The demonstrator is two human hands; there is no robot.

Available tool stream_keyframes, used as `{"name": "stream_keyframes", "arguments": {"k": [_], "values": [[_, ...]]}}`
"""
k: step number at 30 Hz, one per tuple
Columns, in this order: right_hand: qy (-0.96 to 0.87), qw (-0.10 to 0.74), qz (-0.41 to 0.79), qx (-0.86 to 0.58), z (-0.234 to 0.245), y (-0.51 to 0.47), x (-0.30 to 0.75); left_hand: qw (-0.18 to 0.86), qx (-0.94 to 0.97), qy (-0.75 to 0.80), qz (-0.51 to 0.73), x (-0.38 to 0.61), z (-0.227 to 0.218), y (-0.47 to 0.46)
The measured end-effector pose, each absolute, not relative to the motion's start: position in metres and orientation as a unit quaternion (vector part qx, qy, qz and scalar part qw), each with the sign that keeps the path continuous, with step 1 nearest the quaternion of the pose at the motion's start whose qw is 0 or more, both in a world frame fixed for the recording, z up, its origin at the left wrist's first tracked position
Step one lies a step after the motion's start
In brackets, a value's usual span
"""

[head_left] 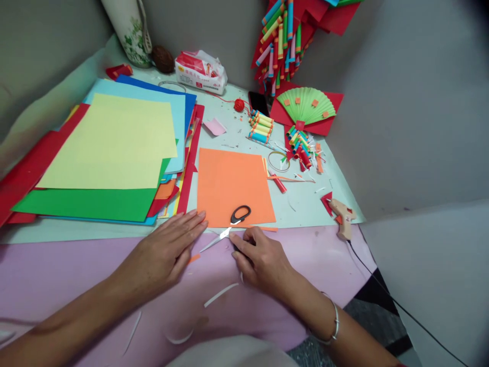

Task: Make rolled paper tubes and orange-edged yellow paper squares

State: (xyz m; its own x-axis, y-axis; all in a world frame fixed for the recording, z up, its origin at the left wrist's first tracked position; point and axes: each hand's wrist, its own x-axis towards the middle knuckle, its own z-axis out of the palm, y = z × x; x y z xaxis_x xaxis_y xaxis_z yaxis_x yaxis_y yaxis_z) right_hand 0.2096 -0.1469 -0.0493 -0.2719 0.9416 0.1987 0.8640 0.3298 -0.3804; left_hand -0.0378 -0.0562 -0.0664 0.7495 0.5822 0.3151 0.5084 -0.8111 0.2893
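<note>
My left hand (pixel 170 247) lies flat and open on the pink surface, fingertips touching the near left corner of an orange paper sheet (pixel 229 183). My right hand (pixel 260 257) rests just right of it, fingers curled and pressed down beside the black-handled scissors (pixel 229 227). The scissors lie across the orange sheet's near edge, blades pointing toward my left hand. What my right fingers hold, if anything, is hidden. A small orange scrap (pixel 194 258) lies between the hands.
A stack of large coloured sheets (pixel 110 148) fills the left. Rolled paper tubes (pixel 260 127), a green paper fan on red card (pixel 305 107) and scraps sit at the back right. A glue gun (pixel 344 216) with its cord lies at the right edge. White paper strips (pixel 219 294) lie nearby.
</note>
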Motion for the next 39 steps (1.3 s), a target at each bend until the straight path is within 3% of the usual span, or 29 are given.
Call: {"name": "stream_keyframes", "arguments": {"k": [18, 26, 34, 39], "values": [[-0.806, 0.190, 0.059, -0.558, -0.048, -0.140, 0.200, 0.121, 0.934, 0.280, 0.188, -0.043, -0.067, -0.054], [-0.817, 0.180, 0.100, -0.539, -0.045, -0.147, 0.204, 0.136, 0.931, 0.278, 0.193, -0.044, -0.069, -0.053], [-0.779, 0.275, 0.174, -0.536, -0.034, -0.157, 0.234, 0.207, 0.875, 0.352, 0.259, -0.039, -0.061, -0.057], [-0.734, 0.346, 0.273, -0.517, -0.028, -0.149, 0.247, 0.296, 0.807, 0.454, 0.233, -0.020, -0.039, -0.053]]}}
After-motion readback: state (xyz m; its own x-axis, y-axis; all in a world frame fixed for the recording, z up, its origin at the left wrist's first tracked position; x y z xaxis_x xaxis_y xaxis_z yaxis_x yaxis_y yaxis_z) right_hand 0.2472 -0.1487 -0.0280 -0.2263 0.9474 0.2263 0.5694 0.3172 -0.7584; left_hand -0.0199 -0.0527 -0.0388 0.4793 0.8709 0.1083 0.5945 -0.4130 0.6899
